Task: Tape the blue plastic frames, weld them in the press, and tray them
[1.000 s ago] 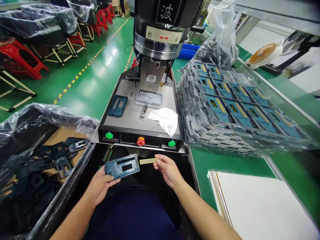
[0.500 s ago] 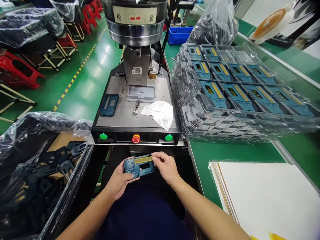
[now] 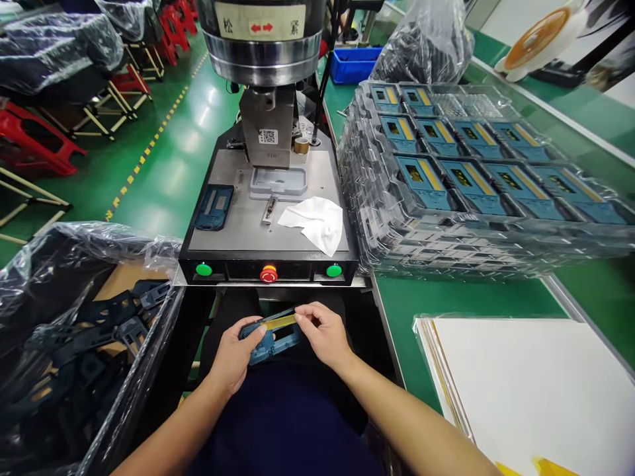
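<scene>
Over my lap, a blue plastic housing [image 3: 262,352] with a rectangular opening is held by my left hand [image 3: 232,354], its thumb resting near the end of a yellow strip [image 3: 282,322]. The strip lies along the upper side of the housing. My right hand [image 3: 322,334] pinches at the right end of the strip and the housing's upper corner; whether it grips the strip, the housing or both is hard to tell. Beyond my hands, a press machine [image 3: 266,125] stands over a grey fixture [image 3: 278,182]. Another blue housing [image 3: 214,207] lies on the machine's metal plate, at the left.
A white cloth [image 3: 317,221] lies on the plate. Clear trays [image 3: 411,231] of blue housings are stacked at the right, behind white sheets [image 3: 536,390]. A plastic-lined bin [image 3: 119,231] of blue parts stands at the left. The machine's front has a red button [image 3: 268,274].
The housing has tilted in my left hand, and my left thumb has moved up to the strip. My right hand has shifted slightly left. The view has moved a little.
</scene>
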Motion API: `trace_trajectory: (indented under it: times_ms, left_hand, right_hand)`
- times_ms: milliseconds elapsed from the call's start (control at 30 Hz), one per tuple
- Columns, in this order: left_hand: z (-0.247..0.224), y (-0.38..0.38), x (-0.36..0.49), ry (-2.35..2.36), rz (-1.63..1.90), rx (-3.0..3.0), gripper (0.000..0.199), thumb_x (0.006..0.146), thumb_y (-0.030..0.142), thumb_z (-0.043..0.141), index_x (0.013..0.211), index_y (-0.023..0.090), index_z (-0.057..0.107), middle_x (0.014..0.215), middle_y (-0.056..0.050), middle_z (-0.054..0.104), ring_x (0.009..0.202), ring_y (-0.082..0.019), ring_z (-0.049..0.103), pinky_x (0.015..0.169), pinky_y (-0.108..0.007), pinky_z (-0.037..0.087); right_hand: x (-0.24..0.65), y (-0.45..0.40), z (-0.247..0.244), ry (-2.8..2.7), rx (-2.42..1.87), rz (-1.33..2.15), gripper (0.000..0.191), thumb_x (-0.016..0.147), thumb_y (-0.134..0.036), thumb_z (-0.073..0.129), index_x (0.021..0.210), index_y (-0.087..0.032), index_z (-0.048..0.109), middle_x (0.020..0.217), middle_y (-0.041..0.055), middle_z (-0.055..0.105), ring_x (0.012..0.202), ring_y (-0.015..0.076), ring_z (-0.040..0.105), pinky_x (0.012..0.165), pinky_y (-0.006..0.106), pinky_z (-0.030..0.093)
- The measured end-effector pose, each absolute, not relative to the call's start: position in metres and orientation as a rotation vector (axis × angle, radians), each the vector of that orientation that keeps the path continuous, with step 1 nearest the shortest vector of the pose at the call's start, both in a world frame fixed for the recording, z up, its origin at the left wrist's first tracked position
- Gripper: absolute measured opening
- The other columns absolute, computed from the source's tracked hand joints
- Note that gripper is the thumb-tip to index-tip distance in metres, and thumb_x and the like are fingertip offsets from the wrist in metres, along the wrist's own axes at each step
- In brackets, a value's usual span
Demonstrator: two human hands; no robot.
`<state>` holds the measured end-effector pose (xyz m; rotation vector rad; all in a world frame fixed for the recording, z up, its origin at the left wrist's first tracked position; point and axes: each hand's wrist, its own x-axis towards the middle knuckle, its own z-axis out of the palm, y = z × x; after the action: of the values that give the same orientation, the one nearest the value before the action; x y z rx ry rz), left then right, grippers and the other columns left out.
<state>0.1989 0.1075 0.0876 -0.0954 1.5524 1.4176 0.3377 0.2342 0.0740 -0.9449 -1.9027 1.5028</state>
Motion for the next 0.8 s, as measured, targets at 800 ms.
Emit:
trace_trajectory:
  times_ms: [800]
  left_hand:
    - [0.087, 0.101, 0.171, 1.665, 1.005, 0.599, 0.027, 0.069, 0.03, 0.071, 0.094, 0.021, 0.072, 0.09, -0.006, 0.073, 0.086, -0.024, 0.066, 0.076, -0.03, 0.05]
  right_hand:
    - [0.34, 0.241, 0.075, -2.068, -0.769, 1.676, 0.032, 0.082, -0.028, 0.059, 0.112, -0.023, 0.068, 0.077, 0.001, 0.061, 0.069, 0.0142, 0.055, 0.068, 0.029, 0.047]
